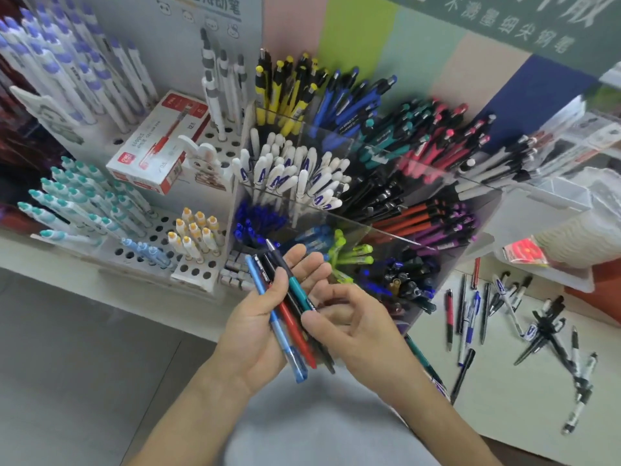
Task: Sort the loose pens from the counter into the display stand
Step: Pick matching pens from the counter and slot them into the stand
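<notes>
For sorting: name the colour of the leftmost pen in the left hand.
Light blue pen, head view.

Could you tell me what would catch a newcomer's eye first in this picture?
First, the two hands at centre: the left hand holds a fan of pens, blue, red, black and teal, while the right hand pinches the teal one. Behind them rises the clear display stand, its compartments packed with pens sorted by colour. To the right, loose pens lie scattered on the white counter.
</notes>
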A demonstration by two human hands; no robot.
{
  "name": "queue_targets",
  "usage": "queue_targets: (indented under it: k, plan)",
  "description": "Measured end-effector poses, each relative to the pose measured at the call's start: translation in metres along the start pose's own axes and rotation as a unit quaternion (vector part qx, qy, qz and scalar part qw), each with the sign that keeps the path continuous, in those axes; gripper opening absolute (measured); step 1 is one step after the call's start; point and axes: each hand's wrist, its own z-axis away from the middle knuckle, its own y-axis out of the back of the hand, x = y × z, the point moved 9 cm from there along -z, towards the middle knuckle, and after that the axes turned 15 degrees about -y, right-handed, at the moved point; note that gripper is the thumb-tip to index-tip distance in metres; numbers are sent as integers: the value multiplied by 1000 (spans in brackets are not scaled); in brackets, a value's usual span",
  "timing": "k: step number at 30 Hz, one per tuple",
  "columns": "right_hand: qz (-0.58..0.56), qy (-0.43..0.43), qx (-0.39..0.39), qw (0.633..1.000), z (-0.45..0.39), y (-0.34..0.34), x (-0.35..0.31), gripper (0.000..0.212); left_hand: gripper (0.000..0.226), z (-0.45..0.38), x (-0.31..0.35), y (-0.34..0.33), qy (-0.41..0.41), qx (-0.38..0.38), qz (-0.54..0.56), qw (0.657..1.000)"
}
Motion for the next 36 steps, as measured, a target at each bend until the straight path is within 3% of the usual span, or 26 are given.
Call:
queue_targets:
  k: [3, 7, 13, 18, 21, 25, 33, 36]
  plan:
    - [-26, -6, -46, 999, 6, 2, 6, 22, 39, -3, 0, -7, -62, -19, -140, 988]
    - [-44, 22, -5, 999, 12, 20, 13, 16, 32, -2, -3, -19, -106, -55, -265, 957]
    - [-47, -31, -50, 997, 14, 32, 34, 16, 40, 2, -21, -33, -49, -78, -200, 976]
    - [-57, -54, -89, 993, 18, 48, 41, 24, 39, 5, -37, -38, -39, -55, -155, 986]
    - [-82, -42, -85, 992, 16, 60, 45, 32, 35, 5, -42, -39, -52, -34, -156, 986]
    - [-93, -33, -62, 993, 17, 75, 53, 23, 23, -3, -38, -41, -85, -3, -126, 988]
    - [5, -23, -65, 998, 36, 139, 56, 11, 19, -15, -23, -41, -149, -16, -121, 981]
    - [10, -4, -81, 997, 41, 159, 54, 25, 20, -19, -8, -38, -171, -10, -109, 979]
